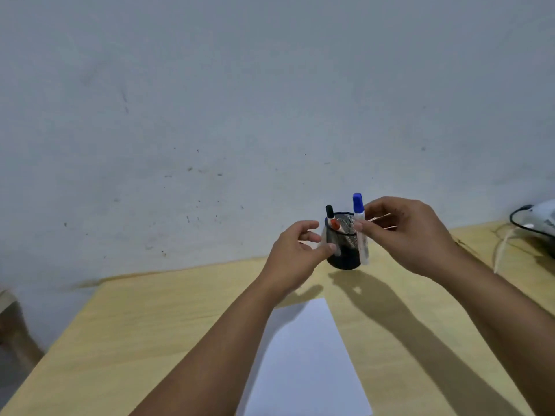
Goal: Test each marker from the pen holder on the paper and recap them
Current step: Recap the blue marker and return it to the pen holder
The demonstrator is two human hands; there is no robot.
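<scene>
The right hand (411,235) pinches a blue marker (360,232) between thumb and fingertips, gripping the white barrel about midway. The marker stands close to upright, blue cap on and uppermost, its lower end hanging in front of the holder's right side, clear of the table (150,325). Whether it touches the holder's rim cannot be determined.

The left hand (297,253) is loosely curled and half open beside the holder (344,238), thumb near its left wall. Contact with the mesh is not clear; the hand holds nothing that can be made out.

The holder, a black mesh cup, stands at the far edge of the table near the wall. Two markers remain inside: one with a black cap (329,212), standing above the rim, and one with a red cap (335,224), lower and leaning. Both appear capped.

The paper (306,355) lies flat on the table, nearer the person than the holder. No ink marks are visible on the portion in view.

Assessment: the task appears to be at its start. One marker is out of the holder but not yet uncapped; no test stroke shows. Remaining work, by this evidence: uncap, test and recap the blue marker, then repeat for the black and red ones.

Cables and a device (537,220) sit at the far right, well apart from the work.
</scene>
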